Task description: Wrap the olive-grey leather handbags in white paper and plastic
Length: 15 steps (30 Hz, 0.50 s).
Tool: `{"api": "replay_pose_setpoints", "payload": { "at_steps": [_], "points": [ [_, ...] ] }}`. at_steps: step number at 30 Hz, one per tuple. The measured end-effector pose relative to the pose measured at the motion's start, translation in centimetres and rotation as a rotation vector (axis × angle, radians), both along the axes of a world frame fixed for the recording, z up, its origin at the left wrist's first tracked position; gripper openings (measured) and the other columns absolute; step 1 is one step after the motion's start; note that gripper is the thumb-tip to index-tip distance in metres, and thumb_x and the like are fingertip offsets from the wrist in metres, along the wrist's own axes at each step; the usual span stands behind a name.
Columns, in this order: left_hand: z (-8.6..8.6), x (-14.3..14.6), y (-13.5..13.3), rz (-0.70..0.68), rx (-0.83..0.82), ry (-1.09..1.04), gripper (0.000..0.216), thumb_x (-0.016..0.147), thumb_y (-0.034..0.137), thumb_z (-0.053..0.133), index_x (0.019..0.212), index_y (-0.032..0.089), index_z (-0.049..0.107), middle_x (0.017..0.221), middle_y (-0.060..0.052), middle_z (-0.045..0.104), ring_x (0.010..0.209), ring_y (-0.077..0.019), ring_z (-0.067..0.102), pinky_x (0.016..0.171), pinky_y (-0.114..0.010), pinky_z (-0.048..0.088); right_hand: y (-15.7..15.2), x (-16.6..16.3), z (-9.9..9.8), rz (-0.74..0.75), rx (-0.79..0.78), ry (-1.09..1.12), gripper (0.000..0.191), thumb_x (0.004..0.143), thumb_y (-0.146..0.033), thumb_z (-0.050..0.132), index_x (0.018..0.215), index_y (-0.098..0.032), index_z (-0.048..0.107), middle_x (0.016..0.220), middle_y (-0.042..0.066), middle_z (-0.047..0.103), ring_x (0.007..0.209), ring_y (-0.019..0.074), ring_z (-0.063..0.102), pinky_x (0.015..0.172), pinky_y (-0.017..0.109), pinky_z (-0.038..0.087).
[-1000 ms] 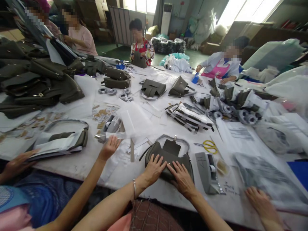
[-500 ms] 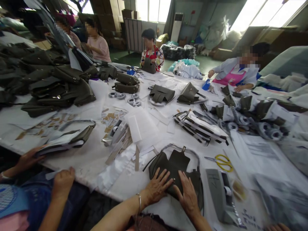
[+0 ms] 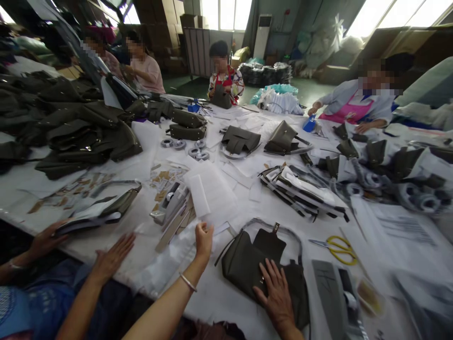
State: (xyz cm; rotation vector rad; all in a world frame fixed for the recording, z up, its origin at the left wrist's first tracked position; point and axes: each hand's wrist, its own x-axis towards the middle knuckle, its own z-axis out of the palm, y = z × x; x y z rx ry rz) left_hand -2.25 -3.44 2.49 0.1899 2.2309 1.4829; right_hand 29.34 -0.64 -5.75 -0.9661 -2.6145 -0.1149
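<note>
A dark olive handbag (image 3: 237, 264) lies flat in front of me. Its flap (image 3: 269, 242) is folded up toward the wrapped handle (image 3: 299, 236). My right hand (image 3: 276, 290) rests on the bag's front with fingers stretched out and holds nothing. To the left of the bag, my left hand (image 3: 204, 241), with a bracelet on its wrist, is closed over the papers. What its fingers pinch, if anything, is hidden. Just beyond it is a stack of white paper sheets (image 3: 222, 189), and cardboard strips (image 3: 179, 224) lie to its left.
Yellow-handled scissors (image 3: 341, 249) and a grey tape dispenser (image 3: 331, 295) lie right of the bag. Another dispenser (image 3: 170, 203) stands left of the papers. A co-worker's hand (image 3: 115, 255) is at the left, near another bag (image 3: 113, 208). Stacked bags (image 3: 300, 191) lie farther back.
My left hand has lifted off the bag and moved left and away to the papers, its fingers now closed. My right hand stays on the bag. The co-worker's near hand has opened out.
</note>
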Motion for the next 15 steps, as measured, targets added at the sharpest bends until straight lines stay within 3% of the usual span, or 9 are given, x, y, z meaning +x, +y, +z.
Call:
{"api": "replay_pose_setpoints", "payload": {
  "at_steps": [2, 5, 8, 11, 15],
  "points": [
    [-0.5, -1.8, 0.4, 0.186, 0.047, -0.248, 0.033, 0.076, 0.02, 0.072, 0.104, 0.018, 0.055, 0.102, -0.006, 0.064, 0.077, -0.0136, 0.063, 0.064, -0.024, 0.051, 0.0, 0.0, 0.0, -0.008, -0.003, -0.004, 0.065, 0.091, -0.062, 0.046, 0.146, -0.026, 0.041, 0.148, 0.008, 0.049, 0.137, 0.0279, 0.042, 0.118, 0.048, 0.019],
    [-1.1, -2.8, 1.3, 0.21, 0.112, -0.422, 0.033, 0.074, 0.017, 0.073, 0.102, 0.017, 0.056, 0.086, -0.002, 0.066, 0.057, -0.0105, 0.061, 0.049, -0.02, 0.044, -0.1, -0.1, 0.2, -0.002, -0.007, -0.016, 0.065, 0.091, -0.059, 0.049, 0.146, -0.026, 0.041, 0.149, 0.006, 0.047, 0.139, 0.0268, 0.04, 0.118, 0.046, 0.018],
    [-0.9, -3.3, 2.4, 0.232, 0.154, -0.499, 0.019, 0.072, 0.013, 0.073, 0.083, 0.015, 0.058, 0.062, 0.003, 0.059, 0.044, -0.0084, 0.053, 0.041, -0.017, 0.036, -0.1, -0.1, 0.3, -0.002, 0.005, -0.019, 0.066, 0.09, -0.058, 0.051, 0.147, -0.026, 0.04, 0.15, 0.005, 0.047, 0.139, 0.0258, 0.04, 0.118, 0.044, 0.017],
    [-0.2, -4.0, 2.7, 0.301, 0.22, -0.571, 0.017, 0.075, 0.011, 0.068, 0.07, 0.016, 0.052, 0.051, 0.006, 0.049, 0.039, -0.0062, 0.046, 0.038, -0.015, 0.035, 0.1, -0.1, -0.1, 0.007, 0.036, 0.0, 0.068, 0.089, -0.058, 0.052, 0.148, -0.028, 0.039, 0.149, 0.004, 0.048, 0.137, 0.0259, 0.042, 0.117, 0.043, 0.02],
    [0.4, -4.9, 2.2, 0.377, 0.334, -0.621, 0.016, 0.082, 0.012, 0.06, 0.071, 0.017, 0.049, 0.052, 0.007, 0.048, 0.04, -0.0045, 0.046, 0.041, -0.013, 0.04, 0.5, 0.0, -0.6, 0.042, 0.071, 0.024, 0.07, 0.087, -0.057, 0.054, 0.148, -0.028, 0.039, 0.145, 0.004, 0.053, 0.131, 0.0274, 0.049, 0.111, 0.042, 0.03]
  ]
}}
